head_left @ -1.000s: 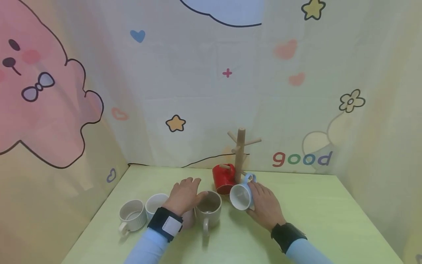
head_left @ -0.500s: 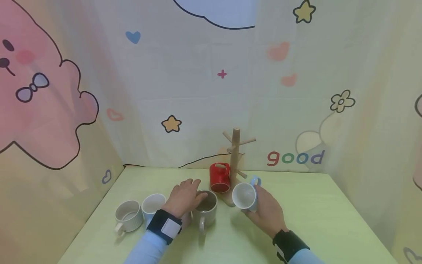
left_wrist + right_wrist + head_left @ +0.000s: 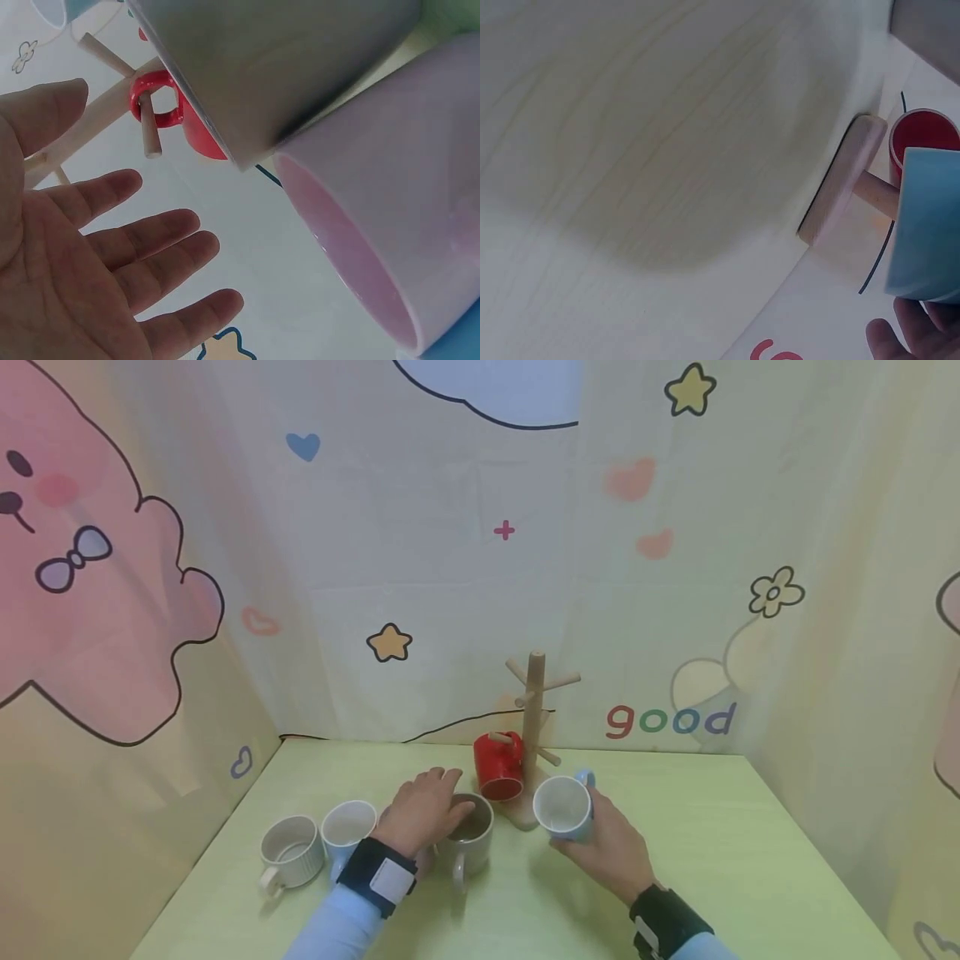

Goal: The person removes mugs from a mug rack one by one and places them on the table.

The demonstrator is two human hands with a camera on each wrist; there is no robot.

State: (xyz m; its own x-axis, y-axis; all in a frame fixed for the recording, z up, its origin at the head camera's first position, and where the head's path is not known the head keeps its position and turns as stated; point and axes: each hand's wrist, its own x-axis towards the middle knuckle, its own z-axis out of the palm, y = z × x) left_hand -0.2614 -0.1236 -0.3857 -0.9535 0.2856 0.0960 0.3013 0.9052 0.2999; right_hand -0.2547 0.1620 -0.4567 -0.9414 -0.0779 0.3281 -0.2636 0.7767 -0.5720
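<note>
My right hand (image 3: 617, 847) grips a light blue mug (image 3: 564, 810) above the table, its white inside facing me and its handle at the far right side. The same blue mug (image 3: 930, 225) shows in the right wrist view with fingertips below it. My left hand (image 3: 422, 814) is held with fingers straight over a pink mug (image 3: 390, 202) and a grey mug (image 3: 471, 852); it holds nothing. A red mug (image 3: 498, 768) hangs by its handle on a low peg of the wooden mug tree (image 3: 533, 718), mouth tilted down.
At the left stand a ribbed white mug (image 3: 294, 856) and a second light blue mug (image 3: 348, 825), partly behind my left wrist. Upper pegs of the mug tree jut out to several sides. A printed curtain (image 3: 450, 568) rises behind the table (image 3: 712, 843).
My right hand has drawn the blue mug slightly back from the mug tree and turned it more upright, its handle swinging to the right. The left hand stays nearly still.
</note>
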